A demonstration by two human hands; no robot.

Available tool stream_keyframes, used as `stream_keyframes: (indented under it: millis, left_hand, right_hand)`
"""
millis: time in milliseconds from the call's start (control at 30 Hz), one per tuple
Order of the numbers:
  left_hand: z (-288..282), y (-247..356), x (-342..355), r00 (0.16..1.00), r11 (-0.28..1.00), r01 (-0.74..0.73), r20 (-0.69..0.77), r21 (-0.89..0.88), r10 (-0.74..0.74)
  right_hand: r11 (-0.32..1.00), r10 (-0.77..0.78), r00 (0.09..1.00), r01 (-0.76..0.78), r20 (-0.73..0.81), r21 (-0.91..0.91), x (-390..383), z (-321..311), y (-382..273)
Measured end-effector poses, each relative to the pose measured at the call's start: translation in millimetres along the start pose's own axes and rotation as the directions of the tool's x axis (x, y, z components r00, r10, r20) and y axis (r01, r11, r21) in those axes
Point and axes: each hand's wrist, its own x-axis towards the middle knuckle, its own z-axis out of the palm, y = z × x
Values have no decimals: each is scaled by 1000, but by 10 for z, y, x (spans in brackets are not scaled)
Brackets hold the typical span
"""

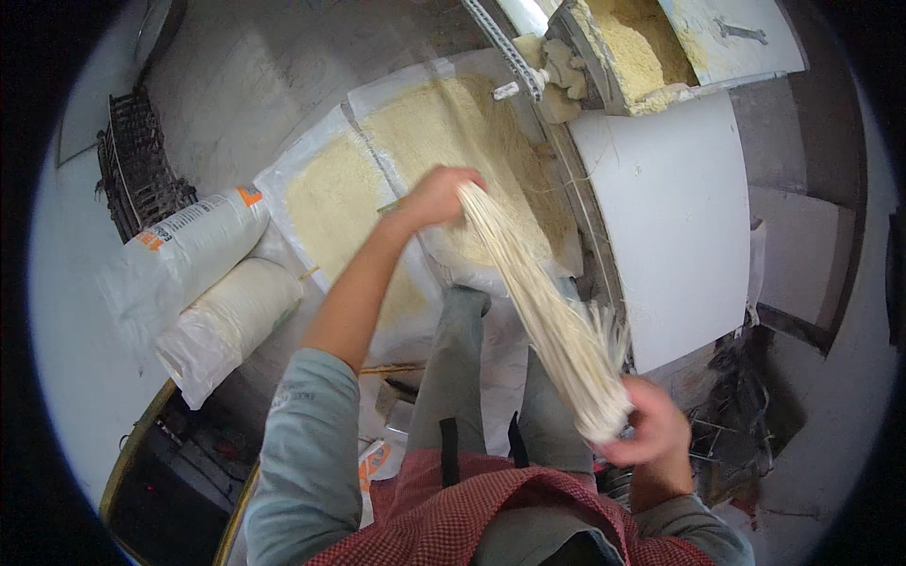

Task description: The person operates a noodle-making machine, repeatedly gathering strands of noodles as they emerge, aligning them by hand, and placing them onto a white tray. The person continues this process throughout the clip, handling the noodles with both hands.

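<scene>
A long bundle of thin, pale, noodle-like strands [528,292] stretches slantwise in front of my body. At its far left end my left hand [442,195] is closed round the strands. My right hand [651,422] grips the near right end, fingers curled about the blunt tips. Some strands splay loose just above my right hand. Below the bundle, white sheets [342,121] covered with pale yellow meal [330,193] lie on the floor, beyond my legs.
Two stuffed white sacks [203,236] lie at the left. To the right stands a white-panelled machine [665,217], with an open hopper of yellow meal [630,52] and a wrench [741,32] on top. Lumpy pale pieces [563,71] hang by a chain [505,47]. Dark machinery [727,406] sits lower right.
</scene>
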Motion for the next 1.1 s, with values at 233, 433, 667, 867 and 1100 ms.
stream_keyframes:
  millis: [233, 433, 667, 867, 1100]
  left_hand:
    - [-302, -825, -91, 851, 718, 417, -517, 557, -93]
    - [1012, -1027, -1490, 738, 847, 529, -524, 57, -426]
    - [3074, -393, -3279, 347, 415, 737, -227, -534, -910]
    - [4152, -295, -4114, 285, 349, 468, -235, -812, -929]
    - [4927, -795, -4585, 134, 454, 42, -445, -890, -885]
  right_hand:
    - [356, 250, 945, -291, -209, -888, 199, 201, 1458]
    - [571, 341, 936, -135, 84, -810, 105, -113, 1815]
    - [315, 434, 900, -118, 33, -942, 292, -479, 1968]
    - [175, 534, 842, -23, 75, -984, 492, 88, 2437]
    - [235, 569, 809, 15, 150, -972, 1257, 2374, 4973]
